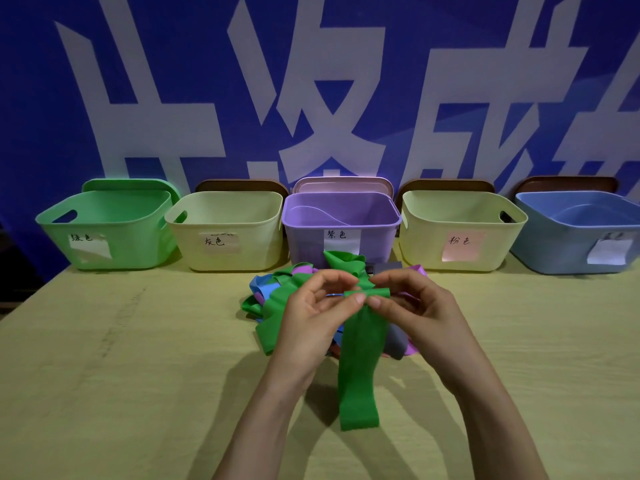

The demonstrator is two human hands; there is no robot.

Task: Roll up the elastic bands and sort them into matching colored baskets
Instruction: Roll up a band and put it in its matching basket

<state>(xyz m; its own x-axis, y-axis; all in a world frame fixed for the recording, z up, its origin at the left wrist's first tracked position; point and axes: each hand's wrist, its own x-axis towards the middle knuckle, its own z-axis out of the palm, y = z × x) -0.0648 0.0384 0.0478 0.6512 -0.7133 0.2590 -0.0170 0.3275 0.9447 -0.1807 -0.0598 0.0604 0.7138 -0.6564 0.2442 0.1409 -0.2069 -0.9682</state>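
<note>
Left hand and right hand both pinch green band top edge; rest hangs toward bench.

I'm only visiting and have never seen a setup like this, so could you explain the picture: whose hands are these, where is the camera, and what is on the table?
No machine here, just a person's two bare hands. The one picture comes from a camera worn on the head, looking forward and down. The left hand and right hand pinch the top end of a green elastic band, curled into the start of a roll; the rest trails down over the table. Behind it lies a pile of bands in green, blue, purple and grey. At the back stand five labelled baskets: green basket, cream basket, purple basket, second cream basket, blue basket.
</note>
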